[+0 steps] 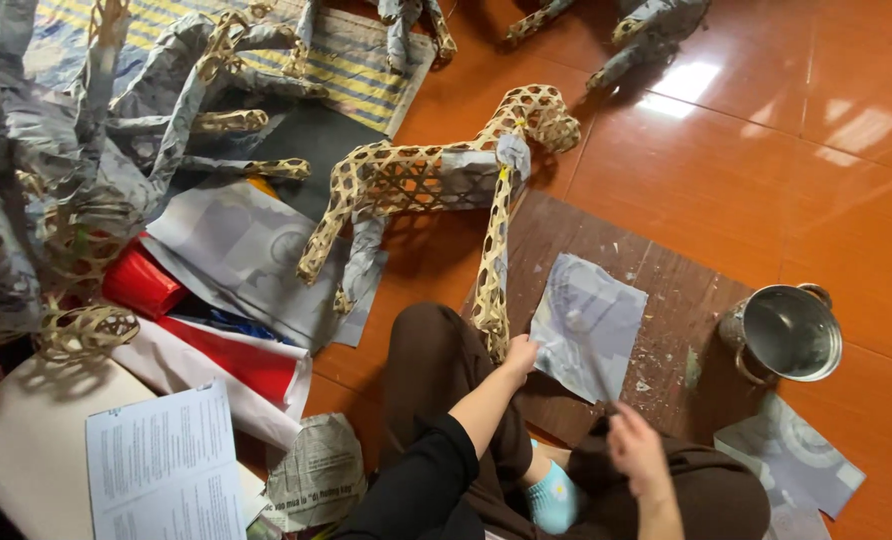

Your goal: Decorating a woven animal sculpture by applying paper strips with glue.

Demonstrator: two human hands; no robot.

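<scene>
A four-legged animal frame of pale woven bamboo lattice (pixel 436 175), partly papered in grey, stands tilted in the upper middle of the frame. One front leg reaches down to the centre. A grey paper sheet (pixel 588 325) lies flat right of centre on a dark board.

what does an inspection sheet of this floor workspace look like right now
surface: glossy orange tiled floor with a dark wooden board
job's things: woven bamboo animal frame; grey paper sheet on the board
clutter: round steel pot, red paper, newspaper pieces, paper-covered frames
grippers: left hand on a frame leg; right hand blurred, holding a thin stick
cables: nothing seen
surroundings: striped mat
</scene>
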